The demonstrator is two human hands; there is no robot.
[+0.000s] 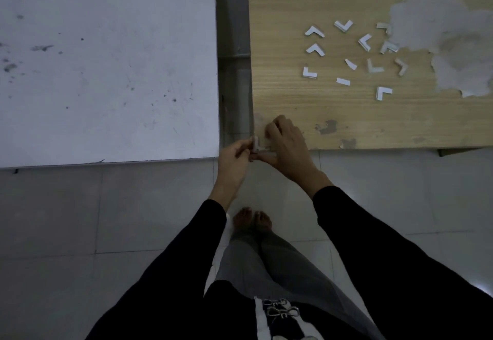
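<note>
Your left hand (234,152) has its grip pinched on the small white L-shaped folded corner piece (258,147), at the near-left corner of the pale wood-grain worktop (293,104). Your right hand (289,143) clamps the other leg. Risk: it looks like thin card, so an uneven squeeze creases it or drops it off the edge. The veneer is flaking, so it may seat poorly.

Open wood tabletop (293,104) near edge; paper corners (352,56) scattered beyond

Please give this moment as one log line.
left hand pinches corner piece | right hand holds it | at wooden table edge | spare pieces beyond
</note>
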